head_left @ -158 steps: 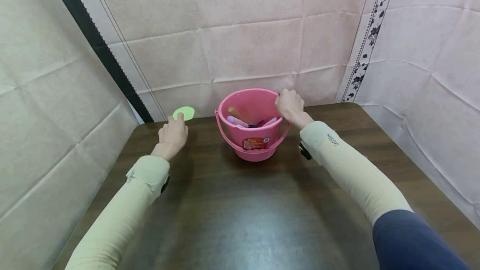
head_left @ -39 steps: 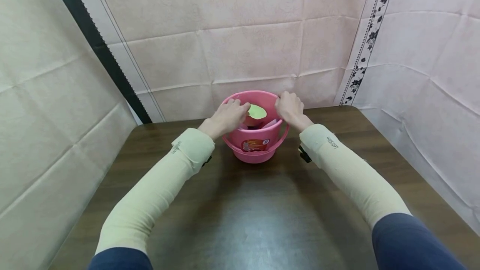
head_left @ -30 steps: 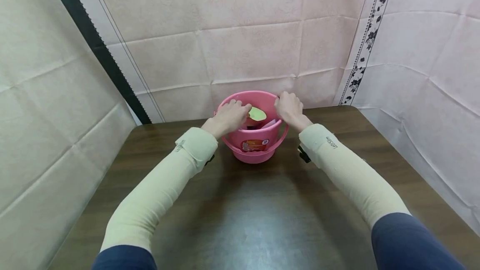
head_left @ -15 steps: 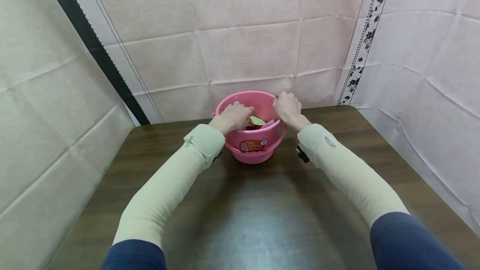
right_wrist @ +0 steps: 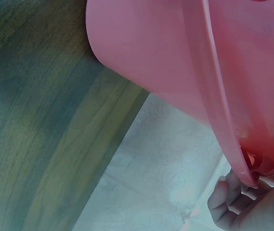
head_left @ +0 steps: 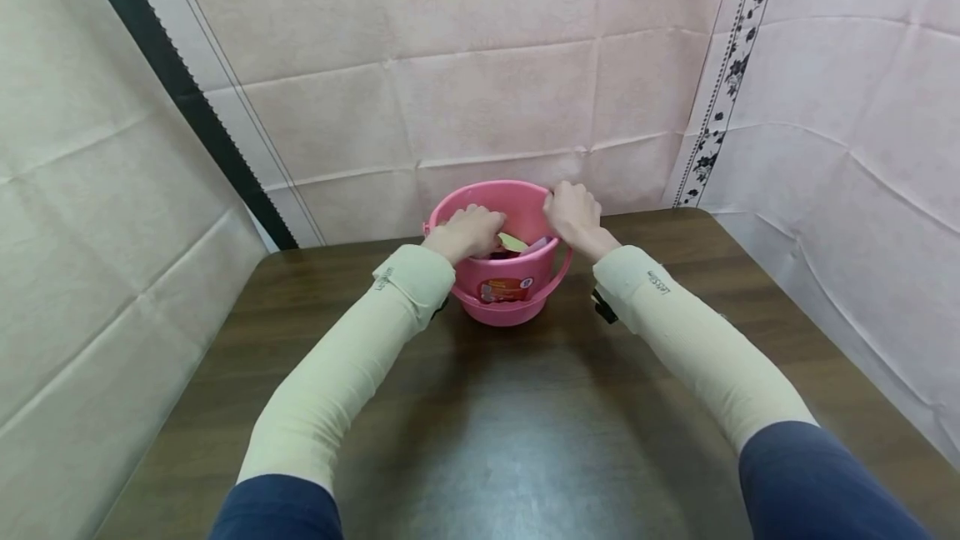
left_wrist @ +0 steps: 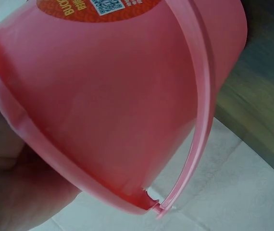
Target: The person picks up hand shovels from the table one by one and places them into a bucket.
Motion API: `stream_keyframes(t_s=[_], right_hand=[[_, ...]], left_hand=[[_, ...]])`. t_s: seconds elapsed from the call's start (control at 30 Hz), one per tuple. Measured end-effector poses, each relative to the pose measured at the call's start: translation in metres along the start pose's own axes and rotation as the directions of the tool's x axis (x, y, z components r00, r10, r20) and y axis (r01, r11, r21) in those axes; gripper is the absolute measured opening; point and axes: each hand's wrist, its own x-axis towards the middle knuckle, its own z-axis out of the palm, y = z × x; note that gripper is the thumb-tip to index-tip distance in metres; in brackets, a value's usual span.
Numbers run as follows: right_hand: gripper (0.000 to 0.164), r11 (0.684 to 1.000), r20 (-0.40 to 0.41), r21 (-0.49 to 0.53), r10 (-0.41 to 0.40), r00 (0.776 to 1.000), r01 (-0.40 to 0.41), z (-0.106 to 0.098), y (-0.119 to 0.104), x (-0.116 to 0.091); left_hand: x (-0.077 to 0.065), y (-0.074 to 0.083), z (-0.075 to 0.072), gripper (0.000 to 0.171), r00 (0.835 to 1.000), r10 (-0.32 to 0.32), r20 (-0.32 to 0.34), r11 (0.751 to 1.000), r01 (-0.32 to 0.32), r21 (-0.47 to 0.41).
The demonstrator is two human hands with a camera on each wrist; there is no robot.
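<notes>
A pink bucket (head_left: pixel 504 282) with a red oval label stands upright near the table's back edge, its handle (head_left: pixel 562 272) hanging down in front. My left hand (head_left: pixel 474 232) reaches over the near left rim into it, the fingers mostly hidden. Close by its fingertips is a flat light green rounded piece (head_left: pixel 513 242), lowered among the bucket's contents. In the left wrist view that hand (left_wrist: pixel 17 187) is partly behind the rim. My right hand (head_left: pixel 573 211) grips the right rim; the right wrist view has its curled fingers (right_wrist: pixel 220 202) by the handle's joint.
Inside the bucket a pale lilac item (head_left: pixel 537 246) leans near the right wall. The dark brown wooden table (head_left: pixel 495 432) reaches back to a cream cloth wall (head_left: pixel 495 107), with cloth on both sides too.
My left hand has carried the light green piece from left of the bucket into it, then sunk lower. The right hand keeps its grip on the rim.
</notes>
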Motion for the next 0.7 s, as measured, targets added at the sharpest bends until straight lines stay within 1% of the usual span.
stream_keyframes(t_s=[0.17, 0.33, 0.47, 0.6, 0.7], right_hand=[[0.027, 1.0, 0.003, -0.004, -0.002, 1.0, 0.002, 0.0037, 0.0009, -0.0006], [0.028, 1.0, -0.01, -0.015, -0.002, 1.0, 0.001, 0.005, 0.0015, -0.0002], [0.029, 1.0, -0.004, -0.02, 0.0, 1.0, 0.0, 0.0042, 0.0019, 0.0007], [0.029, 1.0, -0.002, -0.019, 0.009, 1.0, -0.009, 0.0031, 0.0038, 0.0012], [0.028, 1.0, -0.003, -0.007, 0.013, 1.0, -0.013, 0.0027, 0.0069, 0.0012]], left_hand=[[-0.0002, -0.0024, 0.0039, 0.017, 0.999, -0.03, 0.013, 1.0, 0.03, 0.007], [-0.0001, -0.0034, 0.0055, 0.014, 0.999, -0.041, 0.007, 0.999, 0.041, 0.013], [0.0001, -0.0036, 0.0045, 0.014, 1.0, -0.012, -0.01, 0.999, 0.012, 0.048], [0.0, -0.0033, 0.0046, 0.02, 0.998, 0.033, -0.053, 0.996, -0.029, 0.086], [0.0004, -0.0032, 0.0062, 0.019, 0.994, 0.069, -0.085, 0.994, -0.06, 0.096]])
